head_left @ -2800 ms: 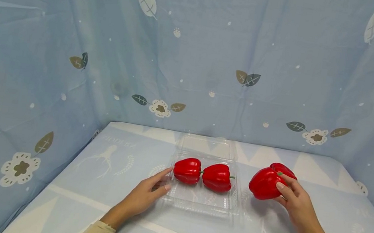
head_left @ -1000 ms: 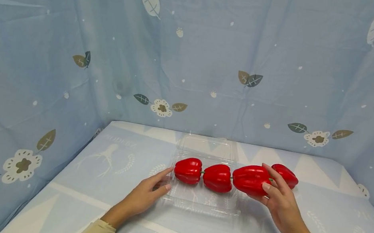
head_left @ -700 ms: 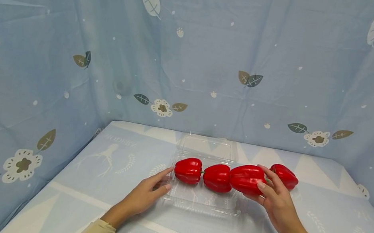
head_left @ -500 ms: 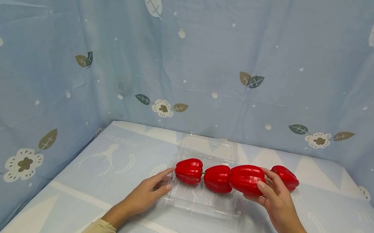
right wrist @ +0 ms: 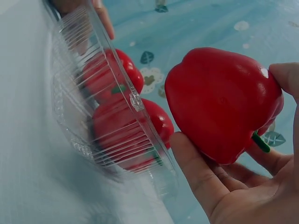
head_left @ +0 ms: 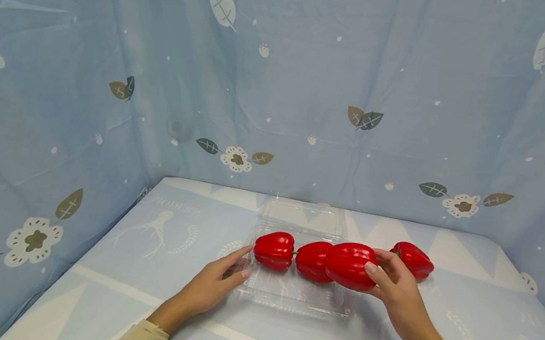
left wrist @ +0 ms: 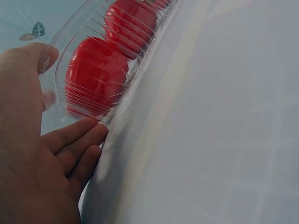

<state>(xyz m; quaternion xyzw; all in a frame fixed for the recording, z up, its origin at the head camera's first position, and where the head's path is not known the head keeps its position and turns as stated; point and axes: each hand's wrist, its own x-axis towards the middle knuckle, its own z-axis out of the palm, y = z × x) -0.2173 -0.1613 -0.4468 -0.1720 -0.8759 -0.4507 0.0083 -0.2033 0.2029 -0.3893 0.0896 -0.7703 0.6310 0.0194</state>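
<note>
Fingers of the right hand (head_left: 394, 288) curl round a glossy red bell pepper (head_left: 349, 265), holding it above the right end of the clear ribbed plastic clamshell tray (head_left: 296, 297), close to the nearer of two more red peppers (head_left: 312, 260) lying inside the tray; the left hand (head_left: 213, 284), fingers straight, rests against the tray's left wall, and a fourth red pepper (head_left: 415, 260) lies on the pale blue patterned tablecloth (head_left: 146, 269) right of the tray
</note>
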